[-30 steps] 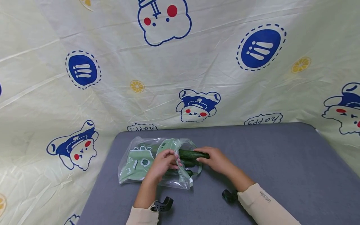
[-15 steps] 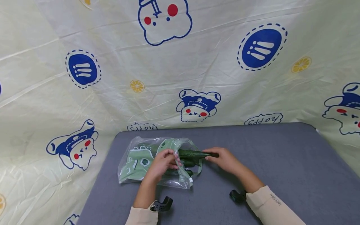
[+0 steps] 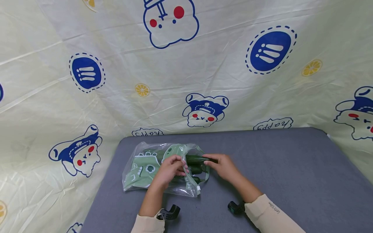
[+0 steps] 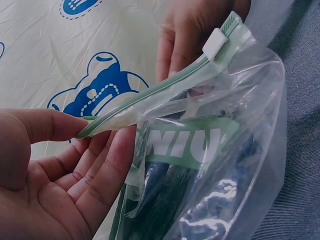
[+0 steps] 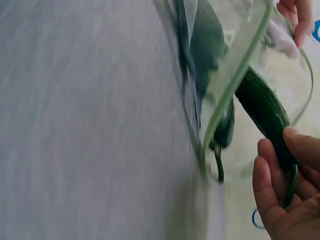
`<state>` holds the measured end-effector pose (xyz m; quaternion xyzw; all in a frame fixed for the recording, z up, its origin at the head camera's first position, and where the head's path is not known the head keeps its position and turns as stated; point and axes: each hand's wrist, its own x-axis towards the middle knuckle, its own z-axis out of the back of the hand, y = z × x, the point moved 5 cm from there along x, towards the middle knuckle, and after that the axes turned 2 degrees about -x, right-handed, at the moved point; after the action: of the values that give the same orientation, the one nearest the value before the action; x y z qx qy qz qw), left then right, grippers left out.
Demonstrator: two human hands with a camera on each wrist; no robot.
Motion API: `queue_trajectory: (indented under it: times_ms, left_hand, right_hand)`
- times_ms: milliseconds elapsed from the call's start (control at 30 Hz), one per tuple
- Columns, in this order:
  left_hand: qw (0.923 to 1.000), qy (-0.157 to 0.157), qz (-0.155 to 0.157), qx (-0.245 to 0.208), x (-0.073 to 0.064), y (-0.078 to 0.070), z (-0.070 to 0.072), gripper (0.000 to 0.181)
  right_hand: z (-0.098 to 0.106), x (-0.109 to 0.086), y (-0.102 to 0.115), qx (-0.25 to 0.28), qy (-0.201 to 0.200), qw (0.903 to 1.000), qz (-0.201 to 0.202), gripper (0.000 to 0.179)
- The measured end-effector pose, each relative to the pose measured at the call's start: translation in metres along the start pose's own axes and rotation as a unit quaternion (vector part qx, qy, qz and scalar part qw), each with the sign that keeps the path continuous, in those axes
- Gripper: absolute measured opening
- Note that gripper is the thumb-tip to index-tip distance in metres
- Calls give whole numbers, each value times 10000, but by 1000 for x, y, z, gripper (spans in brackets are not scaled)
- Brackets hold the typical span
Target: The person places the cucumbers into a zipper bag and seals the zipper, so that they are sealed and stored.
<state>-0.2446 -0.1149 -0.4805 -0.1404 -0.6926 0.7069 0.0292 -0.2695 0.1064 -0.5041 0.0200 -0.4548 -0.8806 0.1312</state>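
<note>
A clear zip bag (image 3: 142,173) with a green cartoon print lies on its side, its mouth facing right. My left hand (image 3: 169,170) pinches the green zip edge (image 4: 165,87) of the mouth between thumb and fingers. With my right hand (image 3: 223,165) I hold a dark green cucumber (image 3: 196,159) by its stem end, thumb on one side and fingers on the other. Its other end lies inside the bag. Below it, more cucumbers (image 3: 198,180) show at the mouth, one with its stem (image 5: 219,165) poking out. The print hides much of the bag's contents.
The bag rests on a grey cloth-covered table (image 3: 276,161), near its left edge. A pale printed curtain (image 3: 221,74) hangs behind the table. A white zip slider (image 4: 215,45) sits near one end of the zip. Black wrist cameras (image 3: 170,212) are worn on both wrists.
My right hand first drew right with a cucumber further out of the bag, then came back left with the cucumber deeper in the mouth. My left hand and the bag have hardly moved.
</note>
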Motion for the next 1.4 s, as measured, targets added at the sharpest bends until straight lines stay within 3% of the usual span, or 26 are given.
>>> queue_trajectory:
  times_ms: [333,467,600,867,1033,1267,1400]
  left_hand:
    - [10000,-28,22,14,1,0,0,17]
    - [10000,13,17,-10,0,-1,0,18]
    - [9999,-48,-15,-132,0,-3,3,15]
    - [9999,-2,-59,-94,-1,-4,7,17]
    - [9999,-53,-37,-141,-2,-3,9,16]
    - [9999,25,-137,-38,-4,-6,5,19]
    - [9998,115,-176,-27,-3,-7,0,22]
  right_hand:
    - [-29,11,17,395,-160,9990,-115,28]
    - [-42,15,22,1087,71,9939,-150,30]
    - [-52,17,27,1853,405,9818,-97,37]
    - [-62,26,24,1159,216,9930,-77,24]
    - [-63,27,22,989,104,9950,-106,24]
    - [-54,17,18,1413,172,9897,-122,32]
    - [-40,8,15,1425,-40,9895,-252,32]
